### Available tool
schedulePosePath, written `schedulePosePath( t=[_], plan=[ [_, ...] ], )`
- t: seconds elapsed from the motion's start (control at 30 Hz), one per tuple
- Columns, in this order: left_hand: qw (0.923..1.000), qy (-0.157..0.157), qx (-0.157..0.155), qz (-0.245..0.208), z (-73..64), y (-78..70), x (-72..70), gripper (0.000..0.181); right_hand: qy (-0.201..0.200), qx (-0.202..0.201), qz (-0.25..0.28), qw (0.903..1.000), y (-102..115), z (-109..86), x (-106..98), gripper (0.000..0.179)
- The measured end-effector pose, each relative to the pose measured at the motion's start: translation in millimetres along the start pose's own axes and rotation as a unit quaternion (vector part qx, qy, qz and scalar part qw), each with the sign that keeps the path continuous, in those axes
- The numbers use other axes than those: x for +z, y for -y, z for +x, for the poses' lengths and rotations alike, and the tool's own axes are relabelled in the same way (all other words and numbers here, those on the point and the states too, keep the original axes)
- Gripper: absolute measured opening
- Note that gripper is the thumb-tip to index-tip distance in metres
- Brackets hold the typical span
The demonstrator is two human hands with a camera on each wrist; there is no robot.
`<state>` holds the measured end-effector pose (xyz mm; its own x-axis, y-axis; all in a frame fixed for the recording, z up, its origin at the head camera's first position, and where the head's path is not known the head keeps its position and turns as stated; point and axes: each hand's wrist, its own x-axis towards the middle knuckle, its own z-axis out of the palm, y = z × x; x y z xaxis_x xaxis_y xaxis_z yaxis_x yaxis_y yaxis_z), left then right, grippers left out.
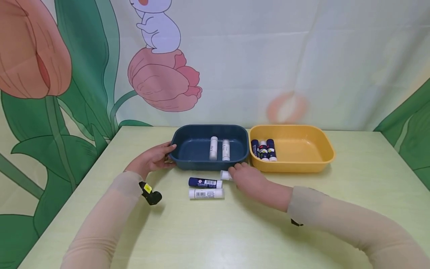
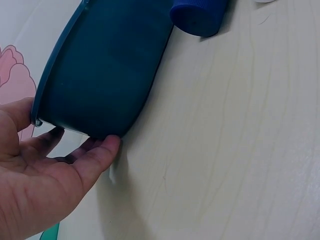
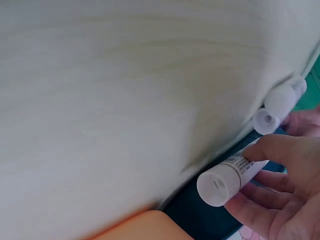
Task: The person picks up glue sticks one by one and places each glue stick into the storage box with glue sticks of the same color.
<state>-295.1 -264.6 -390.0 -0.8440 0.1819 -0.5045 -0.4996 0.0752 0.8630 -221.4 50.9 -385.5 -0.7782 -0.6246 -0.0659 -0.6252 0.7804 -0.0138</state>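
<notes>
My left hand (image 1: 152, 158) grips the left end of the dark blue tray (image 1: 208, 165), with fingertips at its rim and lower side in the left wrist view. Two white glue sticks (image 1: 226, 150) lie in that tray. Just before its right front corner, my right hand (image 1: 248, 178) pinches another white glue stick (image 3: 232, 175) between thumb and fingers. On the table to the left of this hand, a navy glue stick (image 1: 201, 182) with a white end lies behind a white glue stick (image 1: 206, 193), both nearly sideways.
A yellow tray (image 1: 295, 167) stands directly right of the blue one, with several navy glue sticks (image 1: 263, 150) at its left end. Behind the pale table (image 1: 201, 235) hangs a cloth (image 1: 248, 74) printed with flowers and a rabbit.
</notes>
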Motion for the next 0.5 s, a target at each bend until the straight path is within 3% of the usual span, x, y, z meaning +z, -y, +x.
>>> schedulePosePath(
  t=[0.13,0.23,0.37,0.5],
  plan=[
    [1.0000,0.004,0.002,-0.003,-0.7,0.8,0.3,0.062,0.015,0.022,0.047,0.9985,-2,-0.3,-9,0.025],
    [1.0000,0.004,0.003,-0.002,-0.6,1.5,0.3,0.062,0.007,0.017,0.072,0.9972,-5,-1.9,-18,0.024],
    [1.0000,-0.001,0.003,0.000,0.3,1.6,-0.5,0.062,-0.006,0.015,0.097,0.9951,-9,-4.4,-37,0.029],
    [1.0000,-0.003,0.004,0.001,0.9,1.4,-0.2,0.062,0.004,0.039,0.135,0.9901,-16,-1.9,-58,0.034]
  ],
)
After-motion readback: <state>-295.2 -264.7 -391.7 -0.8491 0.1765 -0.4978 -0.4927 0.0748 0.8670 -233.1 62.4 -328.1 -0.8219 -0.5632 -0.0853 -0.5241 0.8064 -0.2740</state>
